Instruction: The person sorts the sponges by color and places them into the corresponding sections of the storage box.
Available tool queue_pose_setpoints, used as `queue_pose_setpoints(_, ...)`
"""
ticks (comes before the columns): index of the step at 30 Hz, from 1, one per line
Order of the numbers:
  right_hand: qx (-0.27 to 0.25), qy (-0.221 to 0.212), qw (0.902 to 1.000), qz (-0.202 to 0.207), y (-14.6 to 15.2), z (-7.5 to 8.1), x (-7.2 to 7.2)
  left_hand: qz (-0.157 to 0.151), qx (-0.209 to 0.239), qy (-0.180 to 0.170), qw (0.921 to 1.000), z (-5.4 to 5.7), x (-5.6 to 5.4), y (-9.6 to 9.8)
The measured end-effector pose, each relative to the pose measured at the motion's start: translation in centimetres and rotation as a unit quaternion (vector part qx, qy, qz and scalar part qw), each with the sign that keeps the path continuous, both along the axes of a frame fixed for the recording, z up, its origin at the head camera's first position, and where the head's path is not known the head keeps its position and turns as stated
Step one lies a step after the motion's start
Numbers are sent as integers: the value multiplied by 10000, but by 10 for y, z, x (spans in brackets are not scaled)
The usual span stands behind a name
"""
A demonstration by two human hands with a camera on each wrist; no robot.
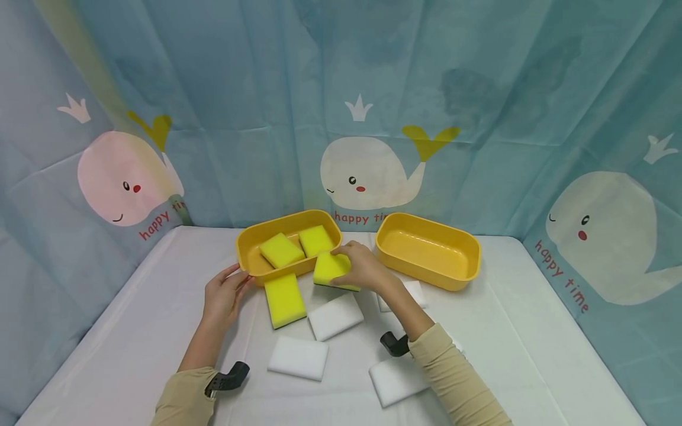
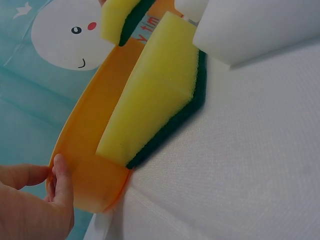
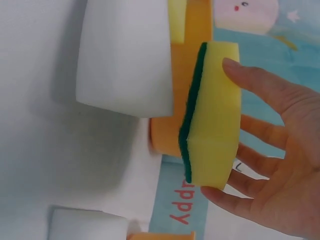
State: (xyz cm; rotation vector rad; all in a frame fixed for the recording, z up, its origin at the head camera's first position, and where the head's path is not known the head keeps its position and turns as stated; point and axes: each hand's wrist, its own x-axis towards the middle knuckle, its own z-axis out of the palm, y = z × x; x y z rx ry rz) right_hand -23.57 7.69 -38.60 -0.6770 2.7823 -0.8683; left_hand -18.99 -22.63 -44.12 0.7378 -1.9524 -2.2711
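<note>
My right hand [image 1: 366, 267] pinches a yellow-and-green scouring sponge [image 1: 325, 270] by the near-right edge of the left yellow tray [image 1: 285, 223], gripped by my left hand [image 1: 224, 294]; a slack pinch could drop the sponge.

left tray [image 1: 266, 229]: yellow, oblong, upright | held sponge [image 1: 327, 269]: yellow, green side down, near tray's front right

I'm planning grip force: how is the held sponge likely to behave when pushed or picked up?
The held sponge probably squashes easily and weighs little, being thick yellow foam. It seems unlikely to roll, given its flat, blocky sides.
</note>
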Motion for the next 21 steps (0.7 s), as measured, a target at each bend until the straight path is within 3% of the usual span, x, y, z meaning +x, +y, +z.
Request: queue_pose_setpoints(21, 13, 309, 9995, 3, 4, 17, 0, 28, 77, 15, 10000, 3, 0, 0)
